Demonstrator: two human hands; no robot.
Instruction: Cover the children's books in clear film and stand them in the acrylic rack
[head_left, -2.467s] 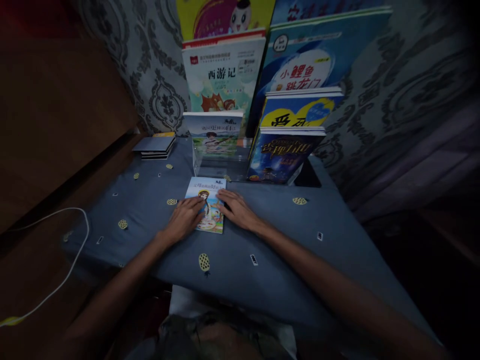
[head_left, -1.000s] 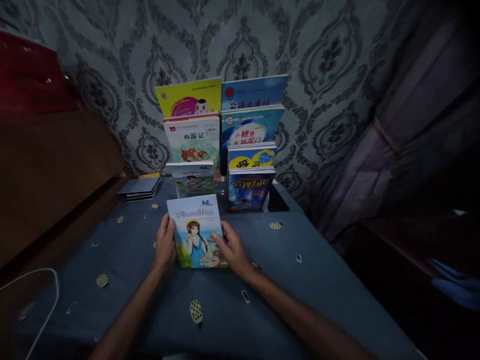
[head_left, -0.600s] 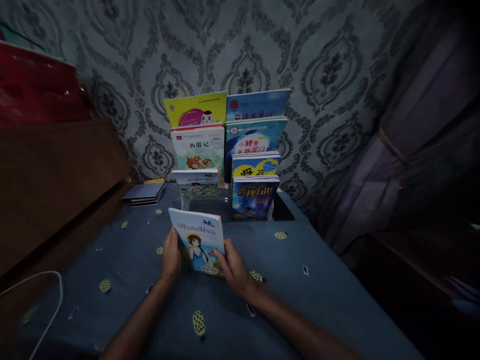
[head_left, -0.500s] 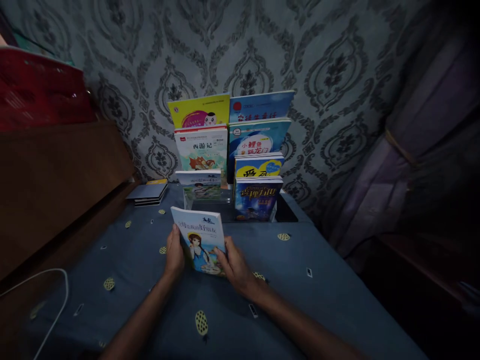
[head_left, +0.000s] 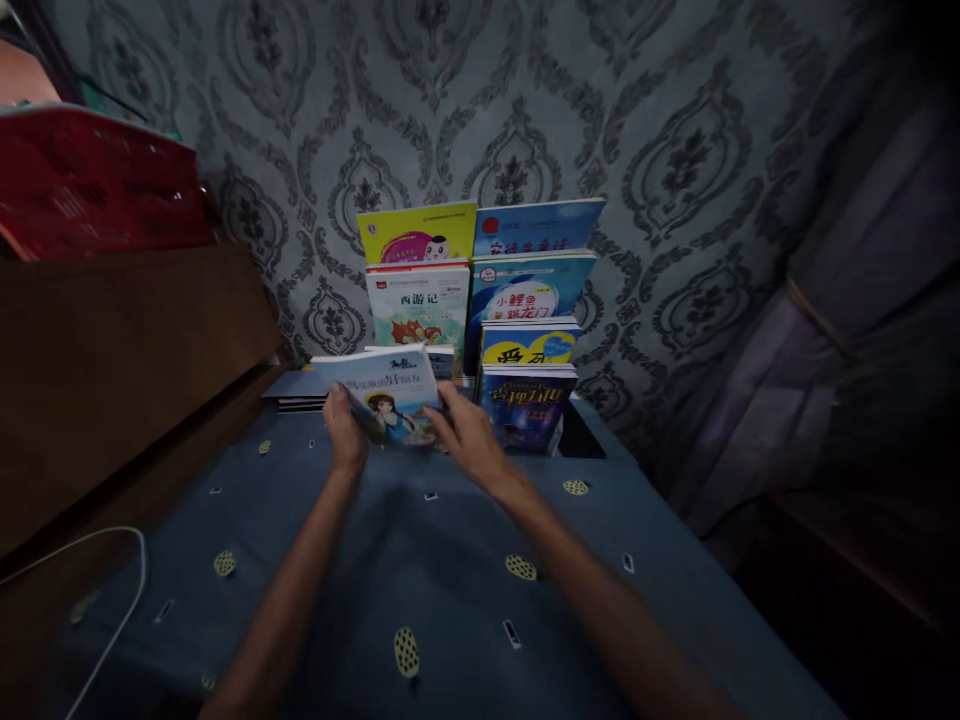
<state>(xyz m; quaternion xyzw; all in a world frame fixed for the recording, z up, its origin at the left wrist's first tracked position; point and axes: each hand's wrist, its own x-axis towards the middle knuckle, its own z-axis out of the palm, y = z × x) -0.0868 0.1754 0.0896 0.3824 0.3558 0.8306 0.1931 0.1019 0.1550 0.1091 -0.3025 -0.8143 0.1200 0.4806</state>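
A light-blue book with a girl on its cover (head_left: 390, 395) is held between my two hands, tilted, above the tablecloth. My left hand (head_left: 345, 425) grips its left edge, and my right hand (head_left: 469, 430) grips its right edge with the thumb on the cover. Right behind it, a white-edged book (head_left: 442, 360) is mostly hidden. Farther back stand a white and green book (head_left: 420, 305) and a yellow book (head_left: 420, 232). To the right, a dark blue book (head_left: 529, 405) stands in front of several others in tiers.
A thin stack of dark books (head_left: 289, 388) lies at the table's back left. On a brown wooden piece (head_left: 135, 350) sits a red basket (head_left: 97, 185). A white cable (head_left: 142, 560) curves at the left, and a curtain (head_left: 825, 330) hangs right.
Both hands have moved the held book up and away from me, toward the standing books. It now covers part of the front left book. The view has shifted slightly.
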